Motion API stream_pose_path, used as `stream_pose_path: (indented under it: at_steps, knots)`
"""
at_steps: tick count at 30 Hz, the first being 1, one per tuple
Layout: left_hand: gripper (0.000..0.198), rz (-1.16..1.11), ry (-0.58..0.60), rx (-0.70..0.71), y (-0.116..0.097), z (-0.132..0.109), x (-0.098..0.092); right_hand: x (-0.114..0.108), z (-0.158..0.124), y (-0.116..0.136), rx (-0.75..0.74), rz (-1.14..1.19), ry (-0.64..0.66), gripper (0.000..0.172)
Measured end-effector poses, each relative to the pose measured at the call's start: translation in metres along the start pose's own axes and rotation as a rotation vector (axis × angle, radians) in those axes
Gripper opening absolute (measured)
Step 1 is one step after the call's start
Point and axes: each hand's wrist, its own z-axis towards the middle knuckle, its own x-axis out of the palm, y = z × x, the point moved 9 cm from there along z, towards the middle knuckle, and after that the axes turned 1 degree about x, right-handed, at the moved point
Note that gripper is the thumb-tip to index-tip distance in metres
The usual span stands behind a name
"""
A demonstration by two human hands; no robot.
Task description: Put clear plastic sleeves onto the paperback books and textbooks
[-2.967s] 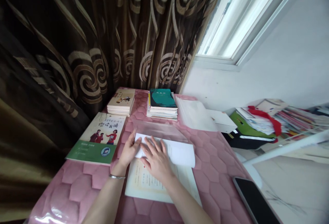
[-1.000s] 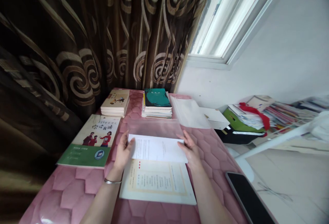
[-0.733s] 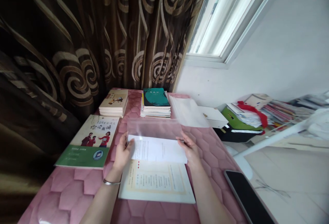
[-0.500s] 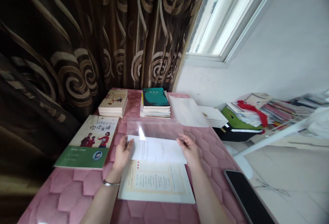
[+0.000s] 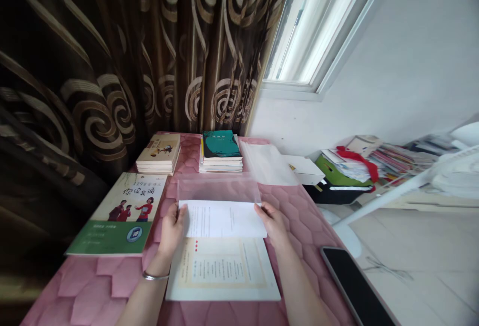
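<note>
An open book (image 5: 222, 281) lies in front of me, turned sideways, its printed near page flat on the pink cover. Its white far leaf (image 5: 224, 220) is raised at a slant, and a clear plastic book cover (image 5: 217, 188) sticks out past its far edge. My left hand (image 5: 172, 226) pinches the left end of leaf and plastic, thumb on top. At the right end, my right hand (image 5: 272, 222) grips them the same way. Fingers under the leaf are hidden. How far the plastic wraps around the book I cannot tell.
A large green-and-white book (image 5: 123, 211) lies left. Behind stand a stack of tan books (image 5: 159, 154), a teal-topped stack (image 5: 221, 149) and clear plastic covers (image 5: 267, 164). A phone (image 5: 355, 283) rests right, beside the edge. Beyond are a white box (image 5: 305, 169) and a fan (image 5: 389, 199).
The view has shifted slightly, so everything sits a little further left. Both hands keep their hold on the leaf and plastic, which have barely moved against the book.
</note>
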Motion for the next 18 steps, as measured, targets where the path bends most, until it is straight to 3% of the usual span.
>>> stream_pose_path:
  at_steps: [8, 14, 18]
  knots:
    - [0.029, 0.066, -0.017, 0.035, 0.002, 0.0, -0.003, -0.002, 0.0, -0.004, 0.042, 0.04, -0.011, 0.036]
    - [0.026, 0.031, -0.025, 0.04, 0.002, 0.0, -0.002, -0.02, -0.001, 0.007, -0.001, 0.005, -0.184, 0.027]
    - [0.025, 0.024, -0.022, 0.038, 0.002, 0.0, -0.002, -0.024, -0.002, 0.004, 0.07, 0.009, -0.217, 0.025]
